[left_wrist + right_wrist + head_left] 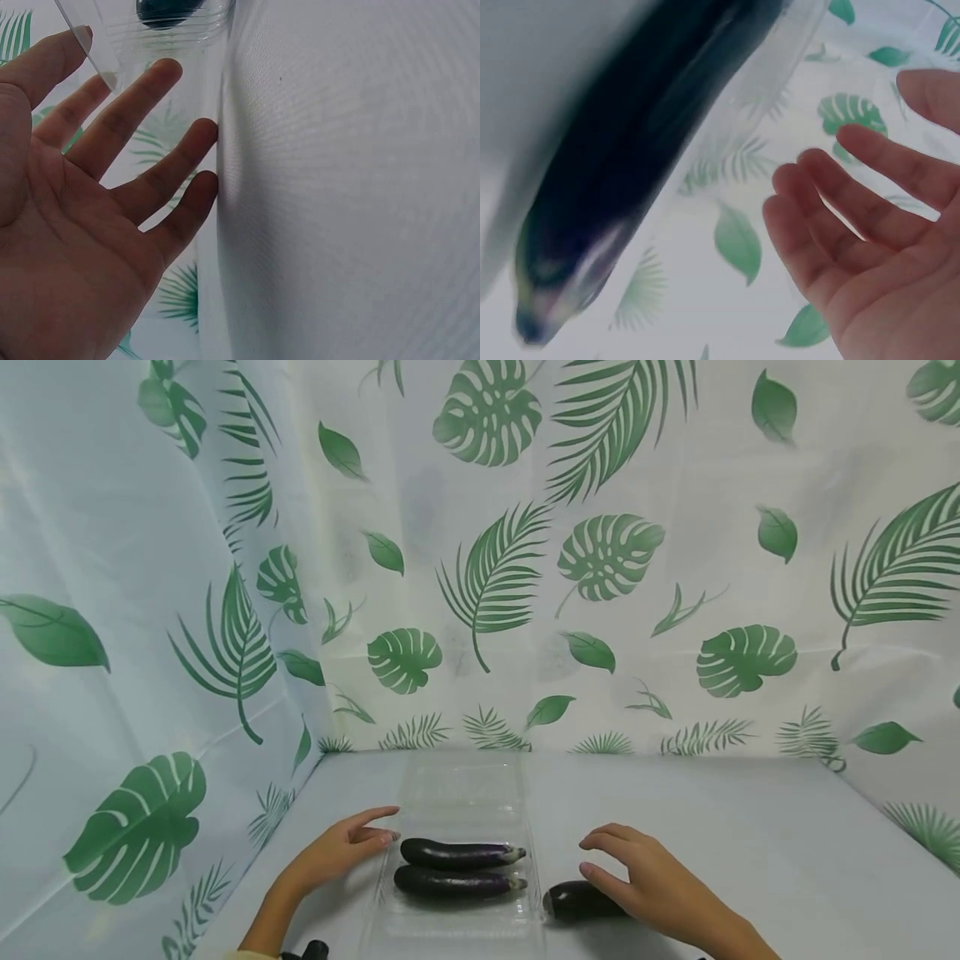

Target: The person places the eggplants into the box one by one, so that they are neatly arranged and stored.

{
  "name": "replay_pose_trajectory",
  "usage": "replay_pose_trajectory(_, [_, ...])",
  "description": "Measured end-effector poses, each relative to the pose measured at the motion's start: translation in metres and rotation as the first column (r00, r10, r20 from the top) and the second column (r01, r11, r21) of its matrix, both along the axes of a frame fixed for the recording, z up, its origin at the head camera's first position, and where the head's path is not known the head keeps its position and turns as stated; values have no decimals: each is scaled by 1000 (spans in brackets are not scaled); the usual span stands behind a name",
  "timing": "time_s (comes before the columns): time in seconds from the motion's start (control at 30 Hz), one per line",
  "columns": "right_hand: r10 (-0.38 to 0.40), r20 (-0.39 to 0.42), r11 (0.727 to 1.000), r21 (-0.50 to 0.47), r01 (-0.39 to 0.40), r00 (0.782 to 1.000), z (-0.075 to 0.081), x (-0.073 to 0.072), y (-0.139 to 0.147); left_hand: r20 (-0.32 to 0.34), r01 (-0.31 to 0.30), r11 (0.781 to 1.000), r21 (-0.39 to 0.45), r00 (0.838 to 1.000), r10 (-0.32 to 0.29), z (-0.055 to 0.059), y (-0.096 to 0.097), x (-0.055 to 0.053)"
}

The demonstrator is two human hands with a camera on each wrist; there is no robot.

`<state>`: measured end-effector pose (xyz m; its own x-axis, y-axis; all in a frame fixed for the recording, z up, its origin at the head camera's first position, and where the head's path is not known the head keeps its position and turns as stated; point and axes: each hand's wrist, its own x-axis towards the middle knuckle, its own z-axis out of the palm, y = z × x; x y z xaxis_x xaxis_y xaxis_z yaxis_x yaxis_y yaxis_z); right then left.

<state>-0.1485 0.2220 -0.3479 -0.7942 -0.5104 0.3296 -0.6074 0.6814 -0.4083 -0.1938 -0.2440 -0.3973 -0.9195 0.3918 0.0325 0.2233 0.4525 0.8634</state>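
Two dark purple eggplants, a rear one and a front one, lie side by side in a clear plastic container. At its left side is my left hand, fingers spread; in the left wrist view the thumb and fingertips are close to the clear plastic edge. A third eggplant rests on the table right of the container, partly hidden by my right hand. The right wrist view shows that hand with its fingers loosely extended, apart from the eggplant.
The container's clear lid part extends towards the back of the white table. Leaf-printed sheets hang behind and at the left. A small black object is by the left wrist.
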Motion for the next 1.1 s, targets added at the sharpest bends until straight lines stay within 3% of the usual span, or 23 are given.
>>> replay_pose_trajectory(0.13, [-20,38,999,43,19,999,-1,2,20,1,-3,1000,7,1000,3,1,3,0])
replay_pose_trajectory(0.4, [48,106,998,32,-51,993,1,-2,48,-10,-13,1000,-2,1000,13,5,1,2])
replay_pose_trajectory(0.67, [65,269,997,30,-76,961,-2,-7,61,4,-19,1000,-11,1000,19,2,0,2])
replay_pose_trajectory(0.97, [90,332,995,15,-101,939,-9,-14,67,2,-9,1000,-1,1000,9,3,-1,1])
replay_pose_trajectory(1.1, [110,311,992,21,-122,944,-11,-17,66,-17,-1,1000,-2,1000,1,3,-2,-1])
